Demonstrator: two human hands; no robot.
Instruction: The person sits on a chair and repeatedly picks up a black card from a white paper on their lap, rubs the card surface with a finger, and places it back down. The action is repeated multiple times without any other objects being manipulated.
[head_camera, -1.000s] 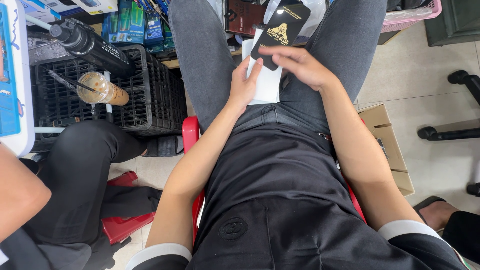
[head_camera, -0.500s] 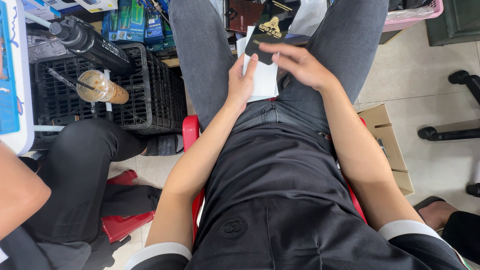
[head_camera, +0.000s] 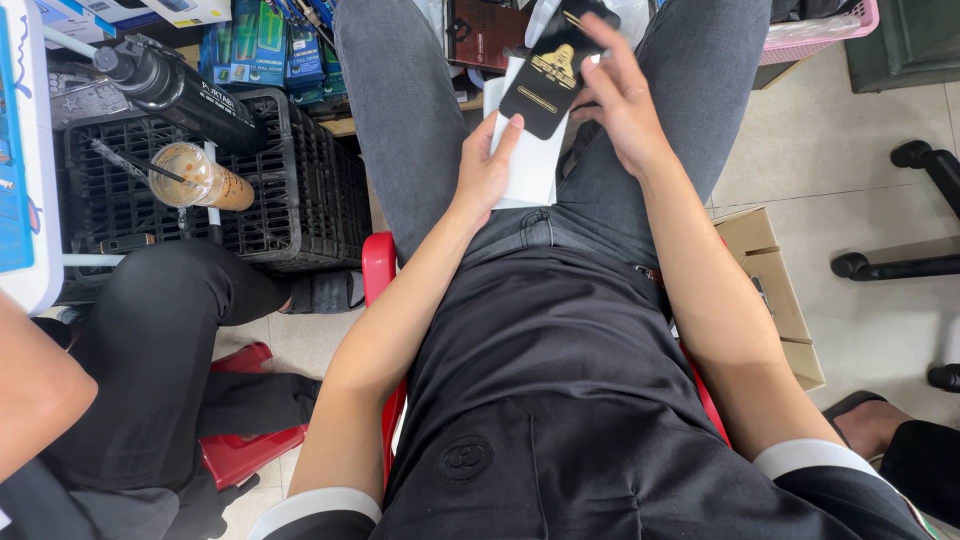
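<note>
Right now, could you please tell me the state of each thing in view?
Black packet: held up by right hand fingers.
White packet: resting on lap, steadied by left hand.
Plastic cup: standing on black crate, straw in it.
Cardboard box: on floor, flaps open.

The black packet (head_camera: 548, 80) hides much of the white sheet (head_camera: 528, 160); top edge cuts its tip.

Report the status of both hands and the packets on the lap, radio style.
Left hand holds flat white packet on lap. Right hand grips slim black packet with gold print above it. Nothing in the way.
</note>
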